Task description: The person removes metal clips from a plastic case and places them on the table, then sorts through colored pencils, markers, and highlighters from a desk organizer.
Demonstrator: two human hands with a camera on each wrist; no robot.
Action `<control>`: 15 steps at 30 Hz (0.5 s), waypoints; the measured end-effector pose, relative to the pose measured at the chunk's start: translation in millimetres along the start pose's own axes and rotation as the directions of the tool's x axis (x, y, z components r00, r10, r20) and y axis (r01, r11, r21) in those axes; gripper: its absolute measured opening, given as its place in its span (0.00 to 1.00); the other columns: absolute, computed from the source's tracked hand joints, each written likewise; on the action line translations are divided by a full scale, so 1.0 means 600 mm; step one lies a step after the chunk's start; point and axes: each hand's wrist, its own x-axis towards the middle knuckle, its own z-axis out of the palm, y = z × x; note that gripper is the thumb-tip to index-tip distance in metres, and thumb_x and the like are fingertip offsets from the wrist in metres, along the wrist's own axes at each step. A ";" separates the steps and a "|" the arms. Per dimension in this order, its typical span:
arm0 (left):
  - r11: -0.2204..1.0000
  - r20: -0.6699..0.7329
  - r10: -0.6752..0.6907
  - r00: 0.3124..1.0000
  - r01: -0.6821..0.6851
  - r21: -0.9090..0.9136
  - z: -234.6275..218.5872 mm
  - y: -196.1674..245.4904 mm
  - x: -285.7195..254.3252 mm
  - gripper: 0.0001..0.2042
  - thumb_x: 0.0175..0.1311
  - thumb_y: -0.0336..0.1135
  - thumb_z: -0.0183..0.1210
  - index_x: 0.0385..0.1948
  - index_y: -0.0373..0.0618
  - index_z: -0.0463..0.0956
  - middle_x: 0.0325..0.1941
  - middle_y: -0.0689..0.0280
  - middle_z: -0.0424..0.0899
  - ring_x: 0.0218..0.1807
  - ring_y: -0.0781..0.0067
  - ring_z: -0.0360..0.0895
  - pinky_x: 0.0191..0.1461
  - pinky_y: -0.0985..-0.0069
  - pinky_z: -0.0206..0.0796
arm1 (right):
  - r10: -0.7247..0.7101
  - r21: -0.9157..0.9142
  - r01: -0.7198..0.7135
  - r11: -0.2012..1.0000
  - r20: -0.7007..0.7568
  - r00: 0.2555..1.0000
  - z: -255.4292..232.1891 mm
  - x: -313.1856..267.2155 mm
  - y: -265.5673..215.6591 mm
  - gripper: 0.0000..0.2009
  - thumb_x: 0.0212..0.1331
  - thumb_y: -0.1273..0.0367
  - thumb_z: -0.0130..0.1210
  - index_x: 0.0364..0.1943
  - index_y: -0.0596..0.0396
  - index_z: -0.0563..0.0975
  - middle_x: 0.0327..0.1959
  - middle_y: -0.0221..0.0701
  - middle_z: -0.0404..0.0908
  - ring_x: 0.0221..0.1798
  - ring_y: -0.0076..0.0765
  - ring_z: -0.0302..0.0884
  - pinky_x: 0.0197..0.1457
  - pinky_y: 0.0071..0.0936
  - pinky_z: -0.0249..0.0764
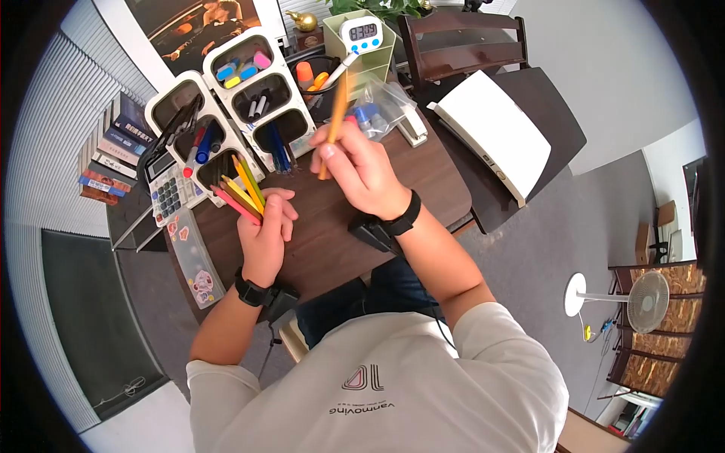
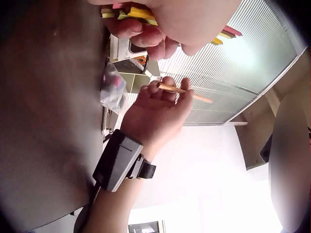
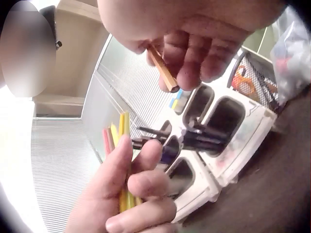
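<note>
Head view: a white pen holder (image 1: 279,64) stood beyond the left hand (image 1: 263,243), which gripped several coloured pencils (image 1: 248,187); rightward, the right hand (image 1: 361,167) pinched an orange pencil (image 1: 340,106) above the desk (image 1: 325,226). Handling pencils singly seemed the step; the next move likely called for steady fingertips.

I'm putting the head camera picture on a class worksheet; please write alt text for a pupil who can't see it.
Seen from above, the left hand grips a bunch of coloured pencils while the right hand holds up a single orange pencil over a brown desk. Beyond them are a white organizer holding pens and, to its right, a white digital timer.
</note>
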 end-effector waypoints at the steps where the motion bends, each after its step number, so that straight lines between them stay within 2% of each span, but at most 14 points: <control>1: 1.000 -0.060 -0.005 0.998 0.004 -0.026 0.000 -0.003 0.001 0.15 0.85 0.40 0.51 0.50 0.35 0.80 0.31 0.64 0.82 0.22 0.85 0.68 0.27 0.84 0.58 | 0.000 0.000 0.000 1.000 -0.001 1.000 -0.005 0.006 0.006 0.09 0.77 0.67 0.55 0.49 0.58 0.81 0.36 0.34 0.87 0.38 0.37 0.89 0.42 0.32 0.81; 2: 0.999 -0.117 -0.014 0.993 0.008 -0.052 0.001 -0.005 0.002 0.15 0.85 0.40 0.51 0.50 0.35 0.80 0.32 0.65 0.82 0.22 0.84 0.68 0.27 0.83 0.58 | -0.086 -0.175 0.098 0.980 0.077 0.993 -0.011 0.013 0.015 0.10 0.77 0.68 0.56 0.51 0.59 0.82 0.38 0.35 0.88 0.38 0.33 0.87 0.42 0.30 0.80; 3: 0.999 -0.115 -0.019 0.993 0.013 -0.052 0.002 -0.004 0.004 0.15 0.85 0.40 0.51 0.50 0.35 0.80 0.32 0.65 0.82 0.22 0.84 0.68 0.27 0.83 0.58 | -0.152 -0.336 0.202 0.920 0.170 0.974 -0.015 0.016 0.018 0.11 0.76 0.69 0.57 0.54 0.59 0.82 0.39 0.37 0.88 0.37 0.30 0.85 0.43 0.28 0.79; 6: 0.990 -0.186 -0.040 0.982 0.014 -0.139 0.013 0.003 0.011 0.16 0.85 0.42 0.51 0.52 0.35 0.80 0.35 0.66 0.80 0.24 0.84 0.69 0.27 0.83 0.58 | -0.113 -0.395 0.154 0.906 0.125 0.986 -0.021 0.018 0.008 0.14 0.74 0.68 0.60 0.58 0.56 0.82 0.37 0.38 0.87 0.33 0.33 0.84 0.41 0.28 0.79; 7: 0.990 -0.247 -0.048 0.968 0.013 -0.144 0.019 0.005 0.015 0.16 0.85 0.42 0.52 0.52 0.35 0.80 0.37 0.67 0.80 0.24 0.84 0.69 0.27 0.82 0.58 | -0.165 -0.398 0.187 0.898 0.090 0.982 -0.020 0.018 0.014 0.13 0.71 0.71 0.61 0.57 0.56 0.82 0.32 0.35 0.85 0.30 0.27 0.80 0.38 0.26 0.77; 8: 0.989 -0.306 -0.060 0.950 0.014 -0.148 0.021 0.006 0.016 0.16 0.85 0.42 0.52 0.52 0.36 0.80 0.39 0.67 0.79 0.25 0.84 0.70 0.26 0.82 0.59 | -0.166 -0.398 0.190 0.897 0.093 0.982 -0.024 0.019 0.011 0.13 0.71 0.71 0.61 0.57 0.56 0.82 0.32 0.35 0.85 0.30 0.27 0.80 0.38 0.26 0.77; 9: 0.989 -0.307 -0.063 0.950 0.017 -0.150 0.014 0.004 0.014 0.16 0.85 0.42 0.52 0.52 0.36 0.80 0.39 0.67 0.79 0.25 0.84 0.70 0.26 0.82 0.59 | -0.055 -0.367 0.082 0.927 0.081 0.995 -0.032 0.018 0.001 0.11 0.68 0.70 0.61 0.52 0.54 0.83 0.30 0.35 0.83 0.28 0.32 0.80 0.36 0.28 0.76; 10: 0.990 -0.246 -0.061 0.967 0.027 -0.140 0.003 0.002 0.014 0.16 0.85 0.43 0.52 0.52 0.37 0.79 0.40 0.67 0.79 0.26 0.84 0.70 0.27 0.82 0.59 | 0.058 -0.334 -0.031 0.942 0.072 0.996 -0.037 0.016 -0.004 0.09 0.65 0.70 0.61 0.47 0.53 0.83 0.29 0.35 0.81 0.27 0.36 0.79 0.34 0.30 0.75; 11: 0.991 -0.183 -0.060 0.981 0.036 -0.131 -0.004 0.000 0.013 0.16 0.85 0.44 0.52 0.53 0.38 0.78 0.41 0.67 0.79 0.28 0.84 0.71 0.27 0.82 0.59 | 0.027 -0.267 -0.021 0.963 0.019 0.999 -0.036 0.015 0.000 0.09 0.60 0.72 0.62 0.44 0.53 0.83 0.26 0.30 0.77 0.23 0.26 0.72 0.31 0.24 0.71; 12: 0.990 -0.183 -0.063 0.981 0.038 -0.134 -0.006 -0.002 0.012 0.16 0.85 0.44 0.52 0.53 0.38 0.78 0.41 0.67 0.79 0.28 0.84 0.71 0.27 0.82 0.59 | 0.029 -0.269 -0.023 0.963 0.021 0.999 -0.036 0.013 0.003 0.09 0.60 0.72 0.62 0.44 0.53 0.83 0.26 0.30 0.77 0.23 0.26 0.72 0.31 0.24 0.71; 15: 0.982 -0.168 -0.073 0.983 0.042 -0.182 -0.006 -0.003 0.015 0.17 0.85 0.43 0.52 0.56 0.37 0.78 0.44 0.66 0.81 0.27 0.84 0.70 0.28 0.82 0.59 | -0.163 -0.250 0.128 0.960 -0.123 0.979 -0.039 0.013 0.012 0.08 0.58 0.77 0.64 0.41 0.55 0.83 0.30 0.28 0.83 0.28 0.23 0.78 0.34 0.23 0.74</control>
